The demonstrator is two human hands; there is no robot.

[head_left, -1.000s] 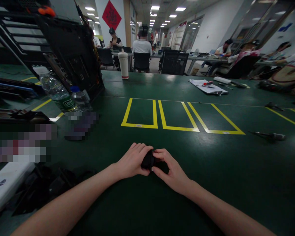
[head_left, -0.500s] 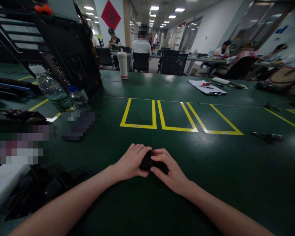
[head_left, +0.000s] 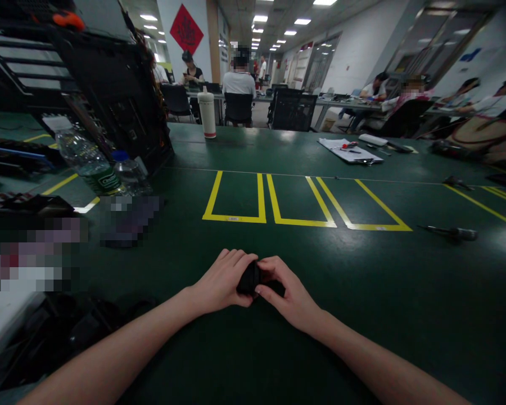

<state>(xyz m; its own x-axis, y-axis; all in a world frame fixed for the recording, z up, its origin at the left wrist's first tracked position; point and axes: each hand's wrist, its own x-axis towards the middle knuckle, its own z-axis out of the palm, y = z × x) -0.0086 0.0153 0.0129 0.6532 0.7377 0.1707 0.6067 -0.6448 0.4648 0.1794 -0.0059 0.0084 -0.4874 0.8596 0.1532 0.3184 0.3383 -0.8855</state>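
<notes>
Low in the middle of the view, a small black round object (head_left: 249, 279) sits between my hands, just over the green table (head_left: 354, 315). Its exact kind does not show; it is dark and partly covered by fingers. My left hand (head_left: 225, 281) wraps round its left side, thumb below and fingers over the top. From the right, my right hand (head_left: 289, 292) pinches its edge with thumb and fingertips, leaving a gap inside the curled fingers.
Yellow tape outlines (head_left: 234, 218) mark the table ahead. A screwdriver (head_left: 455, 232) lies at right, a clipboard (head_left: 349, 152) farther back. A white cup (head_left: 207, 115), plastic bottles (head_left: 86, 157) and a black metal chassis (head_left: 122, 101) stand left. Black parts (head_left: 88, 326) lie near my left forearm. Several people sit beyond.
The right fingers have closed in a little on the black object's edge. The whole scene has shifted slightly left as the camera turned. My left hand keeps its hold.
</notes>
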